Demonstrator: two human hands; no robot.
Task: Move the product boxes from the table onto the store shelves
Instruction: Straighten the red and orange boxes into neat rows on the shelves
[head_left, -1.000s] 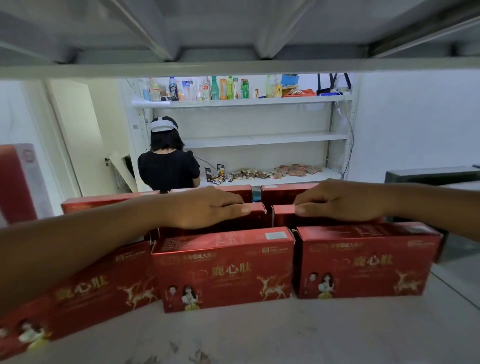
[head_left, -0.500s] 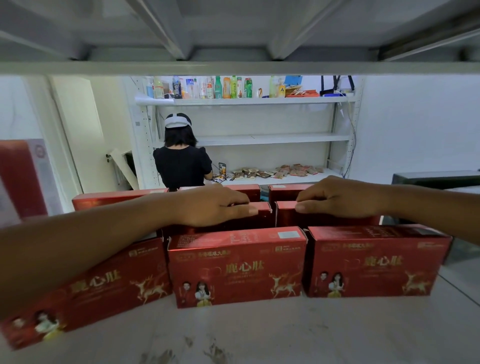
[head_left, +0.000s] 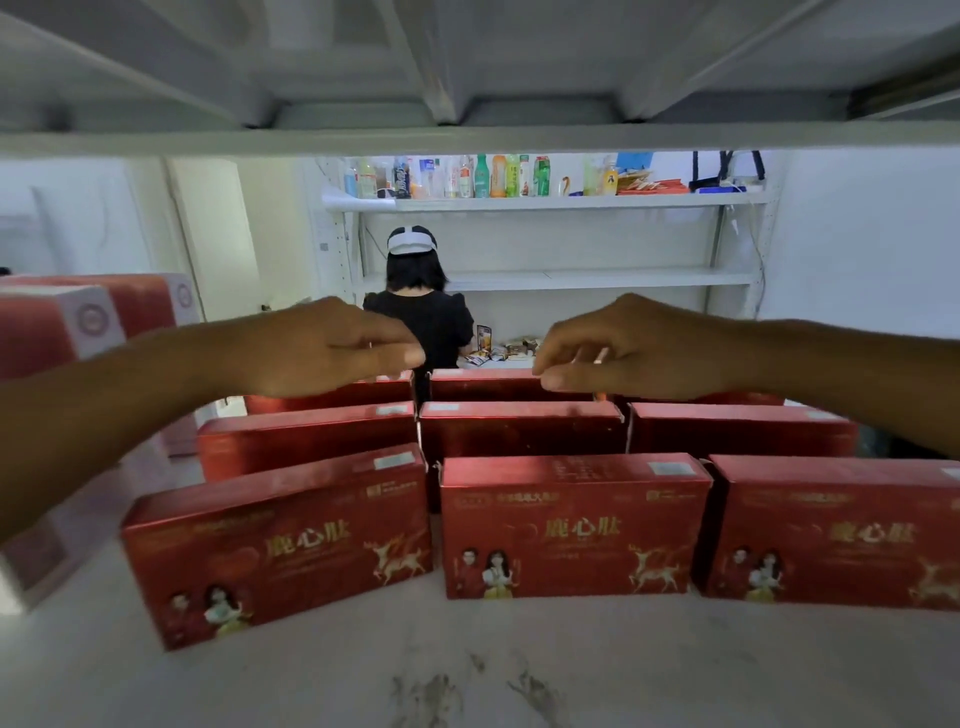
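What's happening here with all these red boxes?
A person is stocking a store shelf with red product boxes, which stand in three rows. Both the left hand and the right hand hover empty above the back row, touching nothing. Beyond, another person faces a shelf of bottles.

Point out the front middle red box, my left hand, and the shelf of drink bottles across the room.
front middle red box (head_left: 574, 525): head view, front face.
left hand (head_left: 332, 345): head view, back of hand.
shelf of drink bottles (head_left: 571, 201): head view, front edge.

White walls (head_left: 857, 234), far shelving (head_left: 550, 202)
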